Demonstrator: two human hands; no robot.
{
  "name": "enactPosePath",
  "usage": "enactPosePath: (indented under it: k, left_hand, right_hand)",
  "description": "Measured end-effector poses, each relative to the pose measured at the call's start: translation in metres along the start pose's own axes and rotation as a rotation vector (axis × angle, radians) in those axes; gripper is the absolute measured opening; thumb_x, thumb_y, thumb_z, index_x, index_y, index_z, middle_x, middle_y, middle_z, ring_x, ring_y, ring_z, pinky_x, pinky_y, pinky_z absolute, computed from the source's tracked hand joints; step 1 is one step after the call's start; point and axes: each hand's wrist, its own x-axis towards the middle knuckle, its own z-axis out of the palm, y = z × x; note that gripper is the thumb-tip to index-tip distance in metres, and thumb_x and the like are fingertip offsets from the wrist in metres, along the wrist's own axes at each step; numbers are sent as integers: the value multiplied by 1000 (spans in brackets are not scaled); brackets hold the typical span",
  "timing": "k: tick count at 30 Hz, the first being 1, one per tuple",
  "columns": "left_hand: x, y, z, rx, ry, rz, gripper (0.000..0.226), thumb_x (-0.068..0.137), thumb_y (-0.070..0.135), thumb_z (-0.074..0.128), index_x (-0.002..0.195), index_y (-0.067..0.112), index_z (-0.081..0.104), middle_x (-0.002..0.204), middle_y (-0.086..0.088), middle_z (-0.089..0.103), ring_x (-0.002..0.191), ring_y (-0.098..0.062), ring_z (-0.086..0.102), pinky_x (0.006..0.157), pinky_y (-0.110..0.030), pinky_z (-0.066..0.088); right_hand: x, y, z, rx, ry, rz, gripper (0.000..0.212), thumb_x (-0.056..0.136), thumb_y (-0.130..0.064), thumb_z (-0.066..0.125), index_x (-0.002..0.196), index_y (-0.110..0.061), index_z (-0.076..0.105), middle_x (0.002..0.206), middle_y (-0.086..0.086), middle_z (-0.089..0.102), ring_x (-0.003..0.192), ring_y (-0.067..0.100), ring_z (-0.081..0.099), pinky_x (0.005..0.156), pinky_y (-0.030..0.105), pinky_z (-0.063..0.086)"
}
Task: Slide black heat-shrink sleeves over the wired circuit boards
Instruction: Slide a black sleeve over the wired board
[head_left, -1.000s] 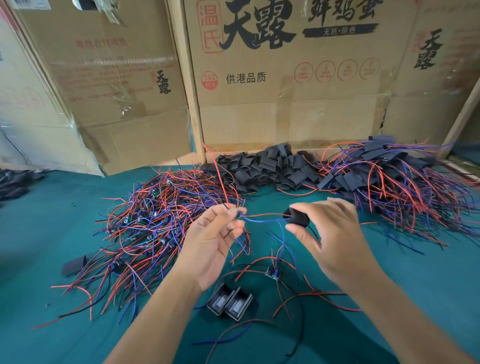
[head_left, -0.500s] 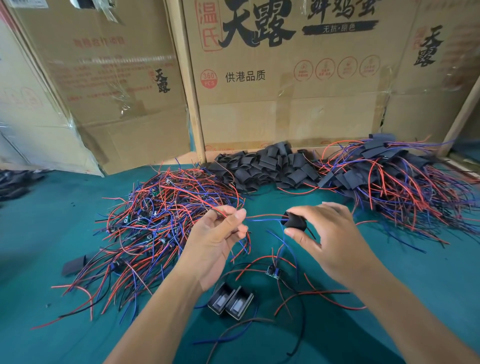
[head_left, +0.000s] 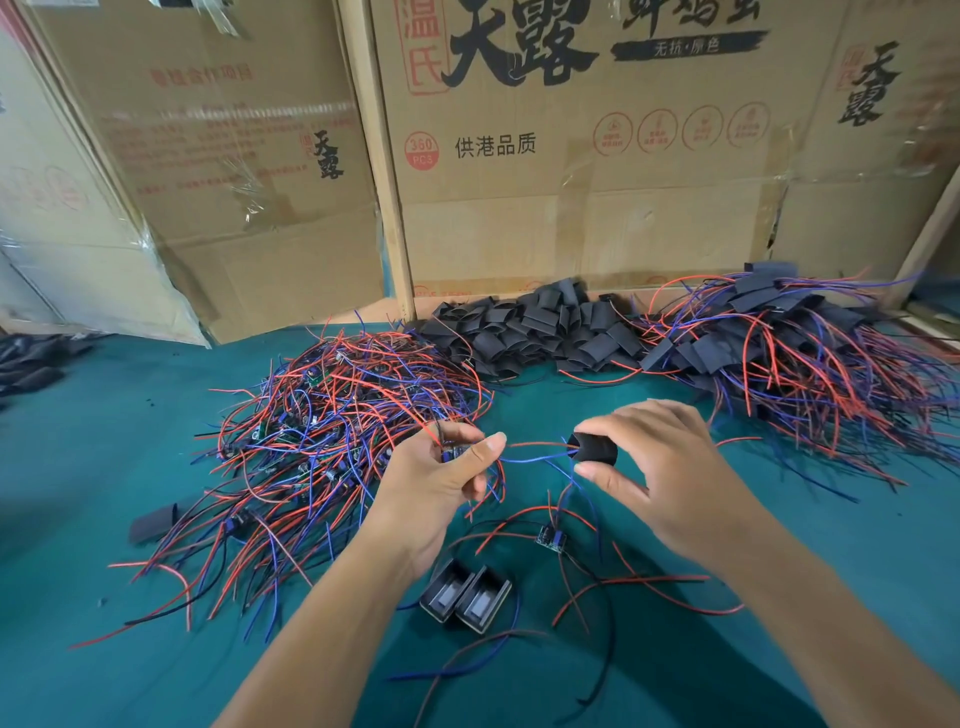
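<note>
Our left hand (head_left: 441, 478) pinches a wired circuit board (head_left: 451, 453); our right hand (head_left: 670, 467) grips a black sleeve (head_left: 595, 448) beside it, wires entering.

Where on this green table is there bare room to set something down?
Bare green cloth lies left of the loose wire heap, and again at the right front, below the sleeved pile. The back is crowded by the black sleeves; stray wires clutter the middle, under both hands.

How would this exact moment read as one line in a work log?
step: threading wires into sleeve | left hand: pinches wired board | right hand: holds black sleeve | board: outside sleeve
</note>
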Motion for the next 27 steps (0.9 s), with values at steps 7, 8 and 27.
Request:
enactPosePath:
  k: [7,8,27]
  left_hand:
    - [-5,1,5,-115,-146,-60,28,79,20,71,84,8,47,64,-5,55,52,-16,48,53,-23,45]
    - [-6,1,5,-115,-164,-68,30,77,19,73,85,8,47,65,-6,54,54,-17,49,55,-23,45]
    - [-10,-3,7,-111,-325,-139,19,94,7,59,105,-1,72,102,-13,72,92,-23,70,84,-23,56]
  right_hand:
    - [0,0,3,-9,-64,3,27,85,-38,62,103,-20,69,104,-6,65,103,24,60,96,34,30]
    - [0,0,4,-8,-73,3,27,85,-39,62,103,-20,69,104,-6,65,103,23,60,96,35,31]
    - [-2,-7,9,-1,-113,-32,40,90,-51,44,103,-21,67,86,-9,65,84,17,58,93,28,31]
